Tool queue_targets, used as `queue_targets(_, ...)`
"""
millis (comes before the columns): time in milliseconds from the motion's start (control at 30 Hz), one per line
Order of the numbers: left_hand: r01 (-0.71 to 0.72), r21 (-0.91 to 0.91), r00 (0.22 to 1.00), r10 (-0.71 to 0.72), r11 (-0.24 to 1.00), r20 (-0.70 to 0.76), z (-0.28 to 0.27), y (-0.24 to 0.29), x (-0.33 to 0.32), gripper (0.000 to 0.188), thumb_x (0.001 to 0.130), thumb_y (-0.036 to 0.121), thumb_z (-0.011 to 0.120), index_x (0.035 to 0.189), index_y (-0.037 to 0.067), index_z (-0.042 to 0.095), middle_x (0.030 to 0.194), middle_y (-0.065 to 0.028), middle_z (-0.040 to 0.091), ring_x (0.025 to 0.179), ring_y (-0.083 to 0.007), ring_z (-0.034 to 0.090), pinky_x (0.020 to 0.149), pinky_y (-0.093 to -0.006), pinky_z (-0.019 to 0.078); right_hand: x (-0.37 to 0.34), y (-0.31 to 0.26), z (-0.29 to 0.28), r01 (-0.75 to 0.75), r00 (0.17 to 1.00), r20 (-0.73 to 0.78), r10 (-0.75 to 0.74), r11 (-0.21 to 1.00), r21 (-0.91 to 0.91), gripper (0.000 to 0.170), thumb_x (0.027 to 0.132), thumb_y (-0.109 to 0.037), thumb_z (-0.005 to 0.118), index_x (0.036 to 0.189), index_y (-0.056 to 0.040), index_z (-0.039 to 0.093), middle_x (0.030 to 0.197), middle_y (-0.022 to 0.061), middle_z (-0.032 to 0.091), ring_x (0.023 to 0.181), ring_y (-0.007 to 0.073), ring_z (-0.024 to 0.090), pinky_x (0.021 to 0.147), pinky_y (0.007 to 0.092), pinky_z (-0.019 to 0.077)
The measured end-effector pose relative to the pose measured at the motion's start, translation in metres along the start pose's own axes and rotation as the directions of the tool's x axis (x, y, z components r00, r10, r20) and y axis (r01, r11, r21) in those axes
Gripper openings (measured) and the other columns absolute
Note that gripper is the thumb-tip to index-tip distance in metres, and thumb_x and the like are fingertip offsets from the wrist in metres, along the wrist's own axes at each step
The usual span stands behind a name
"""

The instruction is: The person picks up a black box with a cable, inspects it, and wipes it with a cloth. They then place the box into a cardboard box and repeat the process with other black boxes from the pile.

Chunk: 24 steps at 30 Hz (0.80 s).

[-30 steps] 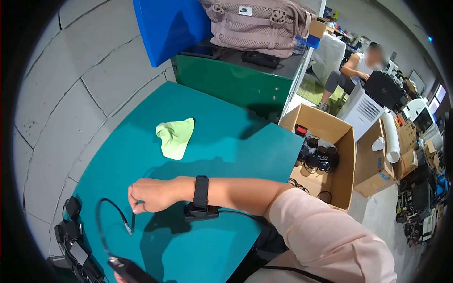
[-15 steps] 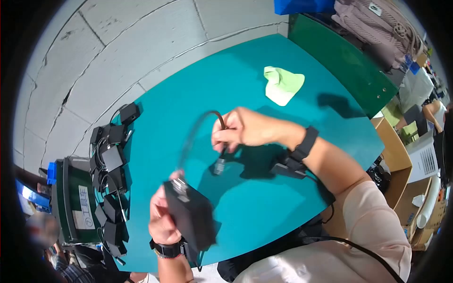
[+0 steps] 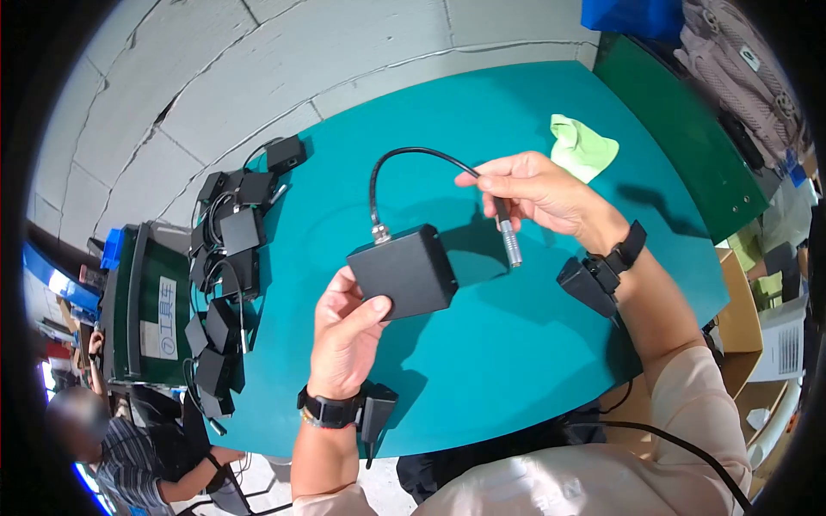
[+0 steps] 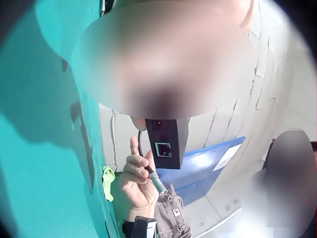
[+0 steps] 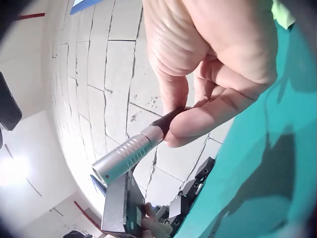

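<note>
My left hand [image 3: 342, 337] grips a black box [image 3: 404, 273] by its lower left corner, thumb on the broad face, above the green table [image 3: 525, 361]. From a metal fitting on the box's top edge a short black cable [image 3: 422, 151] arches over to my right hand [image 3: 544, 196]. There the fingers pinch the cable just behind its silver cylindrical connector [image 3: 512, 244], whose ribbed body shows large in the right wrist view. The left wrist view shows a square socket [image 4: 164, 149] in the box's narrow side; a blur hides most of the left hand there.
Several similar black boxes [image 3: 241, 230] with cables lie in a row along the table's left edge. Towards the back right rests a light green cloth [image 3: 583, 148]. A grey wall [image 3: 361, 52] bounds the far side; a person [image 3: 129, 456] sits at the lower left.
The view has swung left. The box, low at the frame's edge at first, is now raised in front of me with its broad face showing. My right hand, earlier near the dangling connector, now pinches the cable.
</note>
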<state>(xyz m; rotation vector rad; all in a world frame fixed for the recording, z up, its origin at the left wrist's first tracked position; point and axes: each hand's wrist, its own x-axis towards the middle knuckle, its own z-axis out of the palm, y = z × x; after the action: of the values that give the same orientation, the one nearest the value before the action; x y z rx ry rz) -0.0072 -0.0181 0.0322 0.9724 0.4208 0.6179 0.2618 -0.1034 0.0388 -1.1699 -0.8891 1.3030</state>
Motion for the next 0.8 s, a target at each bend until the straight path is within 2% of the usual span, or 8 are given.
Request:
queue_targets(133,0.037,0.005,0.998,-0.037,0.999,0.04,-0.005,0.0,-0.001,0.037,0.08,0.011,0.064,0.112,0.003,0.049,0.108,-0.009,0.058,0.098,-0.0191,0.059,0.084,-0.0364,0.0489,0.0,0.005,0.015,0.025,1.0,-0.006,-0.025,0.999,-0.04,0.049,0.082,-0.02,0.066,0.119,0.0069,0.048,0.081,0.0101,0.063,0.064,0.0133,0.061,0.056,0.0249,0.0517)
queue_targets(200,0.07,-0.128,0.996,-0.076,0.989,-0.041,-0.005,0.0,-0.002,0.037,0.084,0.02,0.06,0.114,0.001,0.051,0.104,-0.0111,0.061,0.086,-0.0216,0.063,0.074,-0.0361,0.0556,0.002,0.016,0.017,-0.014,0.996,0.091,0.013,1.0,0.002,0.061,0.08,-0.012,0.068,0.127,0.0101,0.036,0.084,0.0117,0.063,0.067,0.0153,0.062,0.06,0.0247,0.0535)
queue_targets(300,0.109,-0.244,0.989,-0.129,0.964,-0.067,-0.013,0.002,-0.002,0.022,0.087,0.022,0.056,0.101,0.004,0.057,0.095,-0.0109,0.064,0.078,-0.0217,0.063,0.07,-0.0357,0.0567,0.002,0.026,0.034,-0.047,0.996,0.075,0.048,0.999,-0.023,0.069,0.079,-0.008,0.067,0.13,0.0141,0.026,0.086,0.0132,0.063,0.066,0.0145,0.062,0.06,0.0235,0.0531)
queue_targets(500,0.122,-0.297,0.98,-0.163,0.947,-0.117,-0.017,0.002,-0.001,0.018,0.088,0.021,0.055,0.097,0.006,0.058,0.096,-0.011,0.063,0.079,-0.0221,0.063,0.069,-0.0357,0.0567,-0.001,0.021,0.048,-0.116,0.993,0.02,0.117,0.991,-0.073,0.06,0.076,-0.004,0.069,0.122,0.0117,0.034,0.081,0.0116,0.06,0.064,0.0131,0.059,0.055,0.0224,0.0496)
queue_targets(633,0.099,-0.008,0.995,-0.099,0.995,0.012,-0.013,0.001,-0.001,0.035,0.079,0.011,0.065,0.111,0.001,0.055,0.101,-0.0084,0.063,0.093,-0.0171,0.061,0.078,-0.0321,0.0517,-0.002,0.032,0.048,-0.091,0.994,-0.072,0.078,0.975,-0.203,0.057,0.075,-0.001,0.067,0.121,0.0047,0.034,0.081,0.0097,0.06,0.064,0.0134,0.058,0.053,0.0228,0.0473)
queue_targets(667,0.03,0.143,0.995,-0.043,0.989,0.091,-0.012,0.001,0.0,0.039,0.075,0.005,0.068,0.111,0.001,0.055,0.101,-0.008,0.063,0.094,-0.0162,0.06,0.078,-0.0311,0.0505,0.0,0.03,0.045,-0.016,0.999,-0.039,0.008,0.983,-0.182,0.055,0.076,-0.002,0.066,0.121,0.0017,0.034,0.081,0.0089,0.059,0.064,0.0134,0.058,0.052,0.0225,0.0461)
queue_targets(733,0.105,0.161,0.98,-0.13,0.981,0.153,-0.009,0.004,-0.004,0.042,0.066,-0.005,0.073,0.105,0.001,0.059,0.099,-0.0072,0.064,0.09,-0.0146,0.061,0.078,-0.0291,0.0493,-0.003,0.018,0.04,0.12,0.992,-0.013,-0.122,0.985,-0.123,0.048,0.081,-0.011,0.064,0.121,-0.0024,0.038,0.08,0.0067,0.059,0.062,0.0128,0.057,0.05,0.0212,0.0442)
queue_targets(800,0.119,0.239,0.972,-0.162,0.964,0.168,-0.002,0.006,-0.009,0.04,0.067,-0.006,0.072,0.104,0.001,0.059,0.099,-0.0062,0.064,0.088,-0.0134,0.06,0.078,-0.0283,0.0493,-0.005,0.003,0.028,0.108,0.994,-0.001,-0.108,0.994,0.019,0.044,0.084,-0.017,0.062,0.121,-0.0026,0.042,0.078,0.0056,0.059,0.058,0.0114,0.057,0.047,0.0195,0.0429)
